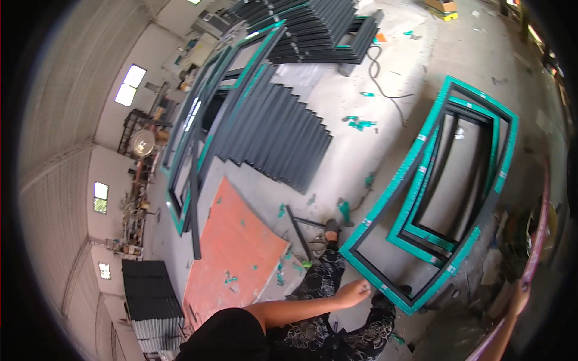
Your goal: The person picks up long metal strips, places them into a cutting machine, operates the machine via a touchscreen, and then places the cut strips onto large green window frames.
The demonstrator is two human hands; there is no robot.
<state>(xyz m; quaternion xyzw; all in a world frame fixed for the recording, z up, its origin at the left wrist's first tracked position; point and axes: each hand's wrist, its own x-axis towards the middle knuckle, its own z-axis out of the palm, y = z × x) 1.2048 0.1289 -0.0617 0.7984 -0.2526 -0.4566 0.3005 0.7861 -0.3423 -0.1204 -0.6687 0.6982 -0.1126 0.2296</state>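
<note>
My left hand [354, 293] is closed, its fingers curled; whatever it might hold is hidden. It is beside the near corner of a large dark frame [402, 180] covered with green film. Smaller frames [415, 195] of the same kind lie inside that outline. Off to the right, my right hand [518, 296] is closed around a long, thin pinkish-purple strip [536, 246]. The strip runs from the lower edge up along the right side of the view.
An orange-red sheet [235, 253] with green scraps lies left of my legs. Stacked dark profiles [277, 132] and leaning frames [198, 138] stand beyond it. A dark hose [378, 75] and green film scraps [360, 124] are on the floor. Another profile stack [153, 301] is at lower left.
</note>
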